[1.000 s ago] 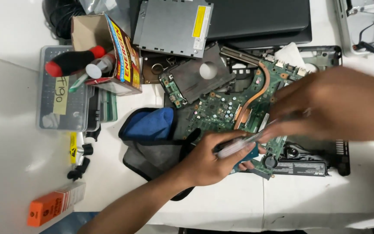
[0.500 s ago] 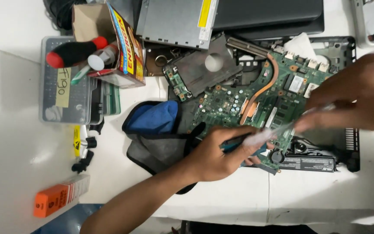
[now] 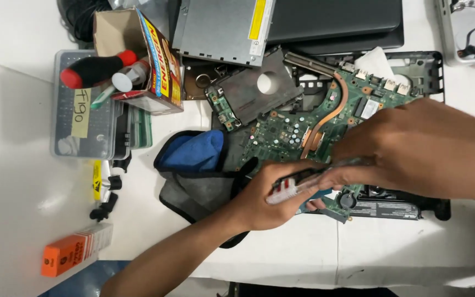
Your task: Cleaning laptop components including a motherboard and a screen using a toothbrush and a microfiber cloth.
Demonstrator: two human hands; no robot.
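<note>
Overhead, cluttered white table point(image 3: 12, 181), motherboard point(image 3: 298, 124).

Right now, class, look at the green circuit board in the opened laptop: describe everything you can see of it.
The green laptop circuit board lies tilted across the black plastic laptop base. It is studded with small silver capacitors, chips and ports along its far edge. A curved copper heat pipe runs across it. A grey metal drive plate overlaps its left end. The right hand covers its near right part; the left hand, holding a clear-handled tool, meets its near edge.
</note>
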